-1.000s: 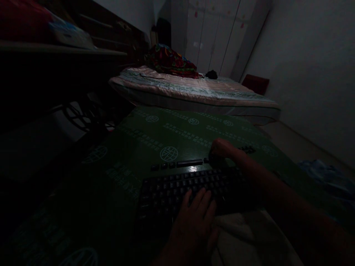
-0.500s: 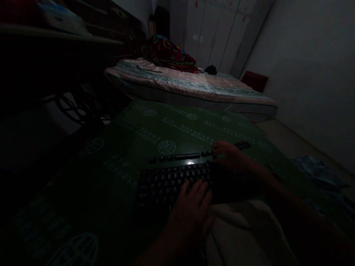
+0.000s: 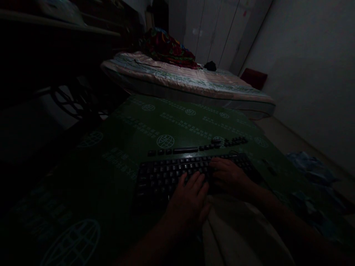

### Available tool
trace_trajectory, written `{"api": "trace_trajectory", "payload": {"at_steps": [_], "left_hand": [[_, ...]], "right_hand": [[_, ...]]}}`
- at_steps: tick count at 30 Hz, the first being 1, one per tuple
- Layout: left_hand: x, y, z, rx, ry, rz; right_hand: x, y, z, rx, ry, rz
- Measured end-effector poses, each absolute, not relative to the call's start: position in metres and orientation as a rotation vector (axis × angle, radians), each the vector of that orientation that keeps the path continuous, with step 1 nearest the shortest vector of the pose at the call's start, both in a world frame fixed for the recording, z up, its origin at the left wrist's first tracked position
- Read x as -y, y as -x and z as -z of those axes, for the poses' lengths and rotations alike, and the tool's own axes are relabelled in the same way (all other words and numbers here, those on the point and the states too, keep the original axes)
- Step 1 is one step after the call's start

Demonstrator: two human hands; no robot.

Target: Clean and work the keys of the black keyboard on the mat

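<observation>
A black keyboard (image 3: 161,176) lies on the green table in dim light. My left hand (image 3: 191,195) rests flat over its middle keys, fingers stretched out and slightly apart. To the right of it, my right hand (image 3: 229,174) is bent over the upper middle keys with its fingers drawn together. Whatever may be between those fingertips is too dark to make out. Just beyond the keyboard runs a row of loose keycaps (image 3: 209,147), including a long space bar keycap (image 3: 185,150). Part of the keyboard's right half is hidden under my right hand.
The green tabletop (image 3: 119,136) carries pale globe prints. A pale cloth (image 3: 235,229) lies nearest me, below my hands. A bed (image 3: 194,83) with a red patterned blanket (image 3: 169,50) stands past the table. Crumpled cloth (image 3: 312,168) is at the right.
My right hand has come back from the loose keycaps onto the keyboard, uncovering more of the row. My left hand stays on the keys. The view has shifted slightly.
</observation>
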State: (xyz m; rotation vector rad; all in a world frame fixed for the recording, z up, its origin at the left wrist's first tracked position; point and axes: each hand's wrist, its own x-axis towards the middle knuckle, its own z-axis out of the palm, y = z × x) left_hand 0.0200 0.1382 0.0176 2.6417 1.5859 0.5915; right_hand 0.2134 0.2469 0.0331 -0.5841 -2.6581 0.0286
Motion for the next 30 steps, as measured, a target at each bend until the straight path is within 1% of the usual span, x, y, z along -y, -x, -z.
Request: {"api": "trace_trajectory", "payload": {"at_steps": [5, 11, 19, 25, 30], "left_hand": [[-0.1386, -0.0208, -0.0169, -1.580, -2.642, -0.613], [-0.1381, -0.0214, -0.0151, -1.587, -2.649, -0.681], [-0.1387, -0.0215, -0.0120, -1.596, -2.641, -0.671], [-0.1394, -0.0205, -0.0126, -1.583, -2.640, -0.692], [-0.1390, -0.0205, -0.0148, -1.591, -2.662, -0.646]], "right_hand": [[-0.2447, -0.2108, -0.0315, 2.709, 0.611, 0.026], [-0.2491, -0.2128, -0.0255, 2.742, 0.558, 0.003], [-0.2461, -0.2102, -0.0310, 2.740, 0.533, 0.052], [-0.2456, -0.2082, -0.0330, 2.759, 0.555, 0.014], [-0.2458, -0.2109, -0.0318, 2.697, 0.508, 0.084]]}}
